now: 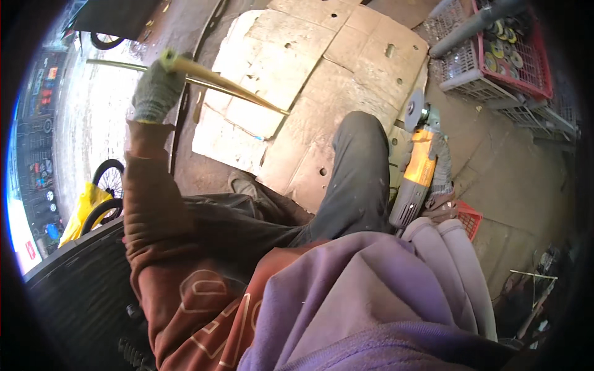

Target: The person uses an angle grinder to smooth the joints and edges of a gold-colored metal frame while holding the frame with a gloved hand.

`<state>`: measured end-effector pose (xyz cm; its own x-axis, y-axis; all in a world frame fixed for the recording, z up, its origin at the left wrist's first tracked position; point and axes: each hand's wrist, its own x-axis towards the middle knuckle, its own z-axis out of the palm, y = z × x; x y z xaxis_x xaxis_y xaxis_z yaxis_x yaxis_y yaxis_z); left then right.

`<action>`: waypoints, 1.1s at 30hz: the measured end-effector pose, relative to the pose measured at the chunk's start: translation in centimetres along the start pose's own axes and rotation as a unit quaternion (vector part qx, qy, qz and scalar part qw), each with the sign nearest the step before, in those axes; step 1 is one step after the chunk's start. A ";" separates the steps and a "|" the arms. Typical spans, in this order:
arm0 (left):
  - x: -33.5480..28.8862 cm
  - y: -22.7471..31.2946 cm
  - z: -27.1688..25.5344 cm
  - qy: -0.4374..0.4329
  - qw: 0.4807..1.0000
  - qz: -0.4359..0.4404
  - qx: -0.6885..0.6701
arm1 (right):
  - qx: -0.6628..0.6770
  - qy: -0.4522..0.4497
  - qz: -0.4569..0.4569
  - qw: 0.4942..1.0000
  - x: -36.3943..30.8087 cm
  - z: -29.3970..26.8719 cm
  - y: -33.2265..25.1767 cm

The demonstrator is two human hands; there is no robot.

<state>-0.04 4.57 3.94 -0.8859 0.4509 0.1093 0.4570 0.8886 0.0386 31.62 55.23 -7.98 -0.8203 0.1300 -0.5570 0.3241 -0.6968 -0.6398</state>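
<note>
My left hand (156, 93), in a grey knit glove, is raised at the upper left and closed around a brass-coloured tube (216, 81). The tube's open end faces up beside the thumb, and its length slants down to the right above the cardboard. A thinner rod (114, 64) of similar colour passes behind the same hand; whether the two are joined I cannot tell. On the right, my gloved right hand (440, 162) wraps around a yellow and grey angle grinder (421, 157). Its grey disc (414, 110) points away from me, well apart from the tube.
Flattened cardboard (303, 68) covers the floor ahead of my bent knee (362, 148). A red crate (516, 62) of grinding discs sits at the far right among pale crates (455, 68), with a grey pipe (476, 28) across them. Bicycle wheels (110, 179) and a yellow bag (86, 207) are at left.
</note>
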 end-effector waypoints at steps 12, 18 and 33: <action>12.8 20.4 8.4 -0.165 0.959 0.174 0.149 | -0.037 0.195 -0.103 0.975 -11.7 -10.7 6.3; 14.6 25.8 19.1 -0.153 0.984 0.049 0.070 | -0.123 0.244 -0.127 0.954 -15.0 -12.3 6.1; -6.0 12.5 30.6 -0.169 0.924 -0.286 -0.192 | -0.276 0.158 -0.043 0.947 -3.0 -6.7 8.3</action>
<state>8.58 15.52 -26.67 -0.9360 -0.0240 -0.3513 -0.1556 0.9232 0.3515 39.92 53.76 -15.18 -0.7017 0.4346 -0.5646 0.5304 -0.2105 -0.8212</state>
